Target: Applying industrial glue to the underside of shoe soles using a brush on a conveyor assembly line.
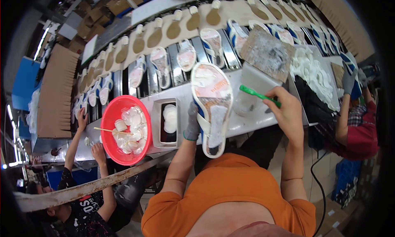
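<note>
My left hand (191, 121), in a grey glove, grips a white and blue sandal (212, 82) from its left side, bottom turned up. The sandal's underside shows a pinkish front and a pale grey patch toward the heel. In my bare right hand (288, 107), a green toothbrush (260, 95) is pinched between thumb and fingers, its head pointing left toward the sandal but apart from it. Below the toothbrush stands a translucent tub (243, 107) on the bench. A stained square board (268, 53) lies just beyond it.
A red basin (105, 132) holds white pieces and a stick. Beside it, a grey box (156, 123) contains white discs. Upturned sandals (160, 64) and tan soles (175, 29) line the conveyor beyond. A white tray (298, 93) holds white strips. Co-workers sit left and right; a rusty bar (94, 183) crosses lower left.
</note>
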The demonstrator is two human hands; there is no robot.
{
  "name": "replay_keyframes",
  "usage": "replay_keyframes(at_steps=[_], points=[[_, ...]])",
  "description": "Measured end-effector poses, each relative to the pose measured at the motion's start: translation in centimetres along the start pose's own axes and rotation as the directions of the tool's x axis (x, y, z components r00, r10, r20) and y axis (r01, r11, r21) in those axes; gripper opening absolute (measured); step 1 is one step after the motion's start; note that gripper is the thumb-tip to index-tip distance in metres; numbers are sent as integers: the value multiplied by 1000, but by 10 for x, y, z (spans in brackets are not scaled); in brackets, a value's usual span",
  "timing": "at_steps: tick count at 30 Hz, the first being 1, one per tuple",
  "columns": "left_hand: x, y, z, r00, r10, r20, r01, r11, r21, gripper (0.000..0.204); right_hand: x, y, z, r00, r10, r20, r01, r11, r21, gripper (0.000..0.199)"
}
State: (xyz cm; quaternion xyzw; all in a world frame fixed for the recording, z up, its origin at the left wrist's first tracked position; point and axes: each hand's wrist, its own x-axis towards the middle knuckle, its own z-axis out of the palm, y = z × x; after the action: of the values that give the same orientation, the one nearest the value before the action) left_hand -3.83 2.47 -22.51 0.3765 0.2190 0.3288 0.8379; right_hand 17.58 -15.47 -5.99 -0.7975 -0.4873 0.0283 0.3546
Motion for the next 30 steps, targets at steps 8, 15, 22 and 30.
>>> replay_keyframes(at_steps=[8, 15, 22, 30], points=[[-13, 2, 13, 981, -192, -33, 182, 966, -186, 83, -39, 42, 55, 974, 161, 161, -102, 941, -322, 15], [-19, -6, -2, 980, -197, -32, 193, 977, -85, 78, -36, 57, 39, 940, 251, 230, -243, 968, -60, 19], [-16, -13, -15, 964, -265, 17, 264, 964, 39, 78, -10, 36, 24, 873, 229, 431, -437, 760, 481, 14], [-2, 0, -4, 971, -139, 195, 74, 949, 307, 79, 28, -9, 36, 962, -180, 205, 103, 935, 339, 14]])
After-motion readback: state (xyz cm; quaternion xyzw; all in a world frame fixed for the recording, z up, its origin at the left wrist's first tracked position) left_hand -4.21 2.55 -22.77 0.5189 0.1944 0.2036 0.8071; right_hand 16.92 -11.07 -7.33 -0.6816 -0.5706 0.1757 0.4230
